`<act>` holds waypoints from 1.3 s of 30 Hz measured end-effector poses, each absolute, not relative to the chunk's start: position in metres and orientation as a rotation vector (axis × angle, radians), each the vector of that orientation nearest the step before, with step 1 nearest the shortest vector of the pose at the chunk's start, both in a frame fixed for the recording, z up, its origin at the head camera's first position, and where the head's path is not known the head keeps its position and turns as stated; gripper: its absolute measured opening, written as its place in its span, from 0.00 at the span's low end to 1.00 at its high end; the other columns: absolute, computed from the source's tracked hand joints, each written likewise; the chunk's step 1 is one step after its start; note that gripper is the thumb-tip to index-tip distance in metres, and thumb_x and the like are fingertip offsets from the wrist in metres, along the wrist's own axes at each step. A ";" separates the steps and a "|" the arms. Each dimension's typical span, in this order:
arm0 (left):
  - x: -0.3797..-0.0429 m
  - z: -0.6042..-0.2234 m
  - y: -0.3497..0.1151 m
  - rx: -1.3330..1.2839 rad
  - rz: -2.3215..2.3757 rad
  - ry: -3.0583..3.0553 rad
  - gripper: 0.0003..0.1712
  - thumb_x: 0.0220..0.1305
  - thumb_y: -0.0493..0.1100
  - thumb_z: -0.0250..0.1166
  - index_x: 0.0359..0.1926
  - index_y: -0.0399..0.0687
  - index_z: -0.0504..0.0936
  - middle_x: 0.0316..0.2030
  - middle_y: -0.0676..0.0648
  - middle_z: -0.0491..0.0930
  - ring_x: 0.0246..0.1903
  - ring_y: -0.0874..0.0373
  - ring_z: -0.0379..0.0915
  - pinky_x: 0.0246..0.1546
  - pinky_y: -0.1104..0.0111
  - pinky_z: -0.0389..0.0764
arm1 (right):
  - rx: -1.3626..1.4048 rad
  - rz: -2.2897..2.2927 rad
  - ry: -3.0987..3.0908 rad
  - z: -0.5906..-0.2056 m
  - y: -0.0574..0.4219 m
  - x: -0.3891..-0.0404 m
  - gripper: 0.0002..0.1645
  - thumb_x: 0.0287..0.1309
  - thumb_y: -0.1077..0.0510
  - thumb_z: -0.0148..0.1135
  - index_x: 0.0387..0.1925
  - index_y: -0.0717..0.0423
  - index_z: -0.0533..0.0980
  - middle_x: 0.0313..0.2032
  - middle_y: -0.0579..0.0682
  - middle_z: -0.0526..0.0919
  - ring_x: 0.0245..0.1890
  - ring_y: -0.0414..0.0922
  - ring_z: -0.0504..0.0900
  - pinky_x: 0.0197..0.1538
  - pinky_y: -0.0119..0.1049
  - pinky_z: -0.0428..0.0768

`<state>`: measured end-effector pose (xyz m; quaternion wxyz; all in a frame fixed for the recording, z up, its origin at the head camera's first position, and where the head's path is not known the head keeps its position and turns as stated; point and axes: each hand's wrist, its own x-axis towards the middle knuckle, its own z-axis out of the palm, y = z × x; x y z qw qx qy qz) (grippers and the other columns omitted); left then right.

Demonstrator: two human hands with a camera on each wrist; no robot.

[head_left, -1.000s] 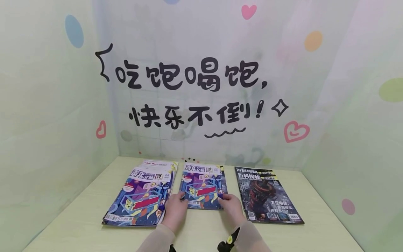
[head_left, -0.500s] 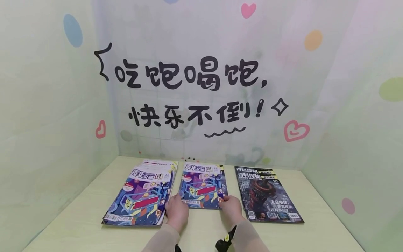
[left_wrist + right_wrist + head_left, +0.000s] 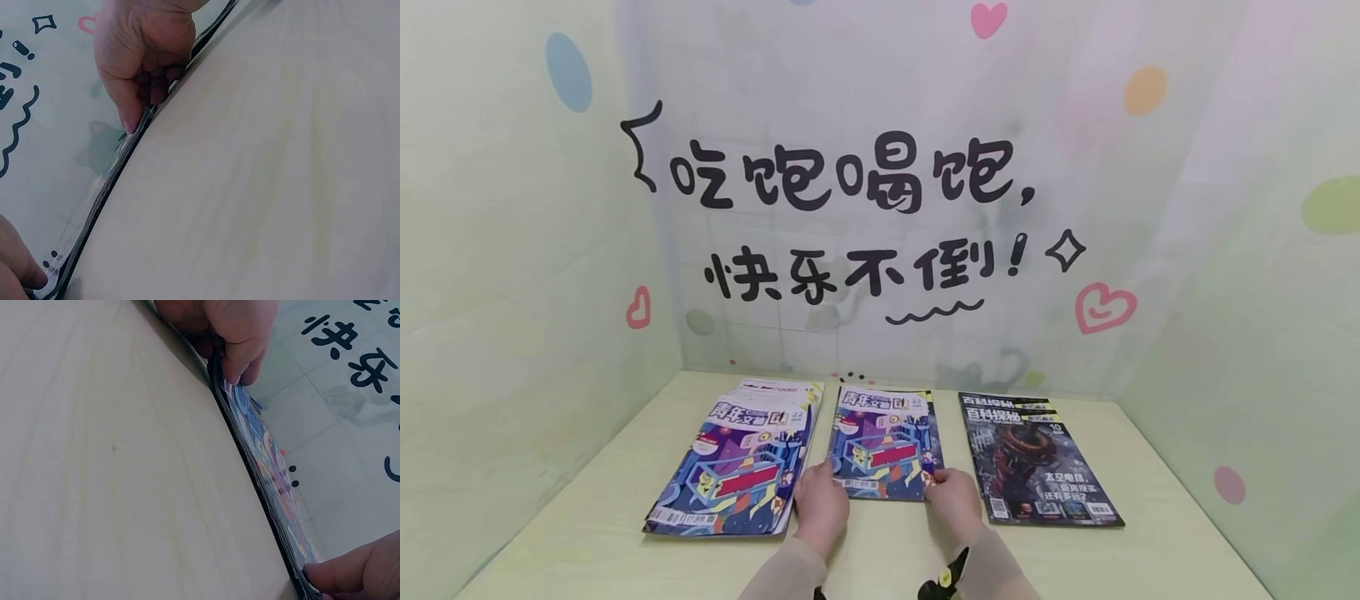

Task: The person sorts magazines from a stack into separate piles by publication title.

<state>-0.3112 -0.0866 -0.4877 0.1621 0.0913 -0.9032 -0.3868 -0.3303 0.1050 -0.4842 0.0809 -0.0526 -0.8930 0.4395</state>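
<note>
A short pile of magazines, with a purple and blue illustrated cover on top, lies in the middle of the table. My left hand grips its lower left corner. On the lower right corner, my right hand pinches the pile with the thumb on top and fingers curled at the edge. In the left wrist view the right hand shows at the dark edge of the pile. The right wrist view shows the stacked page edges between the left hand and the right thumb.
To the left lies a thicker magazine stack with the same purple cover, slightly fanned at the back. Dark-covered magazines overlap on the right. The pale wooden table is enclosed by printed fabric walls.
The dark magazine corner that stuck out at the middle pile's upper right is now in line beneath the top cover. Both hands stay at the pile's lower corners, with small shifts.
</note>
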 end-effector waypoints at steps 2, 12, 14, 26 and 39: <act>-0.310 -0.487 -0.087 0.249 -1.117 -2.567 0.26 0.62 0.30 0.50 0.61 0.25 0.69 0.56 0.28 0.70 0.57 0.33 0.61 0.61 0.46 0.61 | -0.142 1.321 -2.652 -0.484 0.107 -0.328 0.18 0.47 0.65 0.64 0.43 0.70 0.81 0.41 0.60 0.84 0.41 0.53 0.81 0.44 0.47 0.79; -0.306 -0.487 -0.097 0.240 -1.380 -2.578 0.28 0.60 0.28 0.52 0.63 0.24 0.66 0.60 0.27 0.68 0.61 0.32 0.61 0.60 0.46 0.66 | -0.122 1.351 -2.636 -0.482 0.115 -0.320 0.17 0.45 0.68 0.63 0.41 0.72 0.81 0.37 0.59 0.84 0.37 0.49 0.79 0.42 0.45 0.78; -0.305 -0.487 -0.099 0.239 -1.440 -2.560 0.28 0.59 0.28 0.53 0.63 0.24 0.66 0.60 0.27 0.67 0.62 0.32 0.61 0.61 0.46 0.65 | -0.110 1.371 -2.625 -0.482 0.117 -0.318 0.17 0.46 0.69 0.63 0.40 0.72 0.81 0.36 0.59 0.84 0.36 0.49 0.79 0.41 0.45 0.78; -0.298 -0.490 -0.099 0.339 -1.960 -2.333 0.33 0.56 0.26 0.52 0.66 0.24 0.61 0.43 0.34 0.75 0.29 0.55 0.73 0.29 0.67 0.81 | -0.107 1.426 -2.600 -0.484 0.125 -0.314 0.16 0.48 0.67 0.63 0.40 0.74 0.80 0.34 0.59 0.84 0.33 0.48 0.79 0.37 0.43 0.79; -0.299 -0.491 -0.104 0.328 -2.244 -2.169 0.34 0.59 0.25 0.51 0.67 0.23 0.55 0.51 0.28 0.71 0.30 0.54 0.77 0.31 0.66 0.82 | -0.118 1.490 -2.584 -0.483 0.130 -0.312 0.15 0.50 0.65 0.65 0.39 0.74 0.78 0.30 0.56 0.82 0.31 0.46 0.77 0.33 0.40 0.77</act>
